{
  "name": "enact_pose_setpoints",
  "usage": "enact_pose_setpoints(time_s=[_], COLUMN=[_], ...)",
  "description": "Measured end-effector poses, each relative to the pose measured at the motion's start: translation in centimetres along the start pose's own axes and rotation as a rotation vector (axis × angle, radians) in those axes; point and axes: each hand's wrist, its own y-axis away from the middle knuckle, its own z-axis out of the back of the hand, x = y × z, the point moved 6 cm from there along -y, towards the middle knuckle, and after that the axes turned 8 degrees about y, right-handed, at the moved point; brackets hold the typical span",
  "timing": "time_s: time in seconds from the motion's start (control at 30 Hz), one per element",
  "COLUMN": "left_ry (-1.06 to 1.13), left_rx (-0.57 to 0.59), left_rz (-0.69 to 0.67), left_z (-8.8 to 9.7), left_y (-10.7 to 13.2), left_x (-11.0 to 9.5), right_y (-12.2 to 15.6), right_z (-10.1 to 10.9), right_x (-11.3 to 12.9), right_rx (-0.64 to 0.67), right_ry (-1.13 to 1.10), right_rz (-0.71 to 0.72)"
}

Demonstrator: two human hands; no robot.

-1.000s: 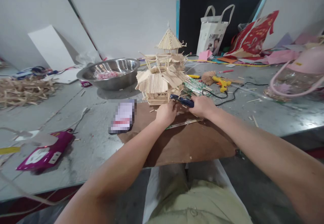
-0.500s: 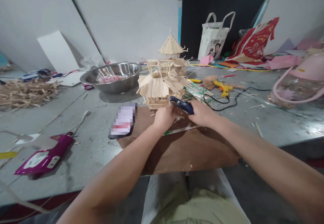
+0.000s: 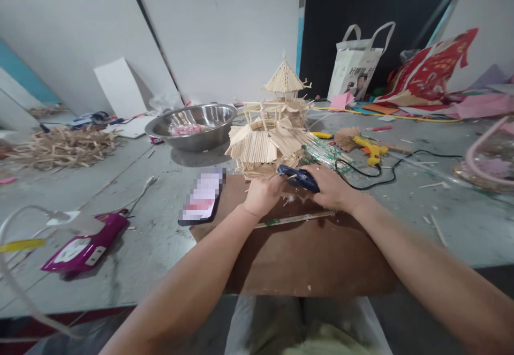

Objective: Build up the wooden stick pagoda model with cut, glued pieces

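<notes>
My right hand (image 3: 331, 186) is closed around a dark blue hand tool (image 3: 300, 179) that looks like a cutter or pliers. Against the tool's tip, my left hand (image 3: 264, 194) pinches a short, pale wooden stick (image 3: 293, 176), mostly hidden by the fingers. Just behind both hands stands a pavilion model (image 3: 257, 145) of thin wooden sticks, with a pointed roof at its rear. Below the hands, a paper-wrapped strip of sticks (image 3: 297, 219) with green print lies across a brown board (image 3: 305, 258).
A phone (image 3: 203, 197) lies left of the board, near a purple power strip (image 3: 86, 242). Behind are a steel bowl (image 3: 193, 141) and a heap of folded strips (image 3: 68, 149). To the right are a yellow glue gun (image 3: 371, 150) with its black cord and wrapped stick packets (image 3: 325, 150).
The camera view has shifted, so the table scene sits further right and slightly lower. Both hands stay together at the tool, and a short stick now shows at its tip.
</notes>
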Motion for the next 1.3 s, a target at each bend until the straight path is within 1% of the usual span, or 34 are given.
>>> enact_pose_setpoints(time_s=[0.07,0.1,0.17,0.23,0.27,0.3,0.33,0.4,0.57,0.67,0.83,0.97,1.1,1.3], left_ry=[0.113,0.207,0.439,0.650,0.730,0.791,0.834,0.870,0.822,0.841,0.961,1.060,1.167,1.301], left_rx=[0.038,0.090,0.265,0.441,0.494,0.519,0.523,0.512,0.512,0.530,0.583,0.624,0.666,0.710], left_rz=[0.021,0.057,0.184,0.342,0.410,0.460,0.489,0.508,0.497,0.526,0.608,0.655,0.680,0.681], left_z=[0.0,-0.2,-1.0,-2.0,-2.3,-2.4,-2.4,-2.2,-1.7,-1.9,-2.6,-2.5,-2.5,-2.6], left_y=[-0.1,-0.1,0.1,0.6,0.8,0.9,0.9,0.8,0.5,0.8,1.5,1.7,1.8,2.0], left_x=[0.0,0.0,-0.1,-0.3,-0.5,-0.6,-0.7,-1.0,-1.2,-1.0,-0.4,-0.5,-0.6,-1.0], right_y=[0.1,0.2,0.5,0.8,0.9,1.0,1.1,1.2,1.3,1.3,1.5,1.5,1.5,1.5], right_z=[-0.2,-0.2,-0.1,-0.1,0.0,0.0,0.0,0.0,0.1,0.1,0.1,0.1,0.1,0.2], right_x=[-0.1,-0.2,-0.3,-0.3,-0.4,-0.4,-0.3,-0.3,-0.2,-0.1,-0.1,0.1,0.3,0.4], right_rx=[0.001,0.000,-0.002,-0.003,-0.003,0.000,0.003,0.006,0.034,0.044,0.046,0.051,0.051,0.054], right_ry=[-0.008,0.002,0.046,0.093,0.110,0.120,0.124,0.130,0.160,0.160,0.162,0.151,0.143,0.116], right_rz=[0.013,0.014,0.022,0.024,0.021,0.019,0.015,0.005,-0.025,-0.030,-0.035,-0.029,-0.016,0.005])
